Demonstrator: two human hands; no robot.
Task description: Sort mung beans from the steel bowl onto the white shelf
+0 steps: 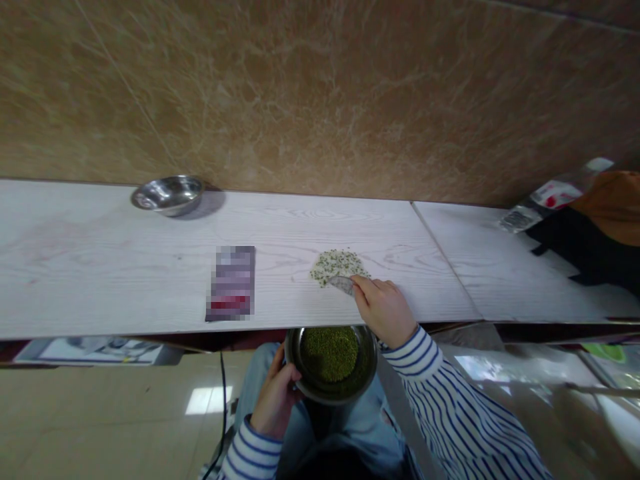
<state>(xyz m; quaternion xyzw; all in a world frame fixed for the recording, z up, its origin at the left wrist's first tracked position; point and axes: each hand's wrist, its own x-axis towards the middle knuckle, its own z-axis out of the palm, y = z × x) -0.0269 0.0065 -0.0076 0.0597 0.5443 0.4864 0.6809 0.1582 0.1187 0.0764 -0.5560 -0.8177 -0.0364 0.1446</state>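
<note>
My left hand (276, 397) grips the rim of a steel bowl (367, 375) held below the table's front edge, over my lap. The bowl holds a heap of green beans (330, 352). My right hand (383, 308) rests on the white wooden table (125, 267) and pinches a small flat card or scraper (342, 284), its edge set against a small pile of pale and green beans (338, 265) on the tabletop. Both sleeves are blue-and-white striped.
An empty steel bowl (169, 194) stands at the back left by the marble wall. A blurred dark card (231, 283) lies left of the bean pile. A plastic bottle (550, 197), black and brown cloth (595, 233) lie at the right end.
</note>
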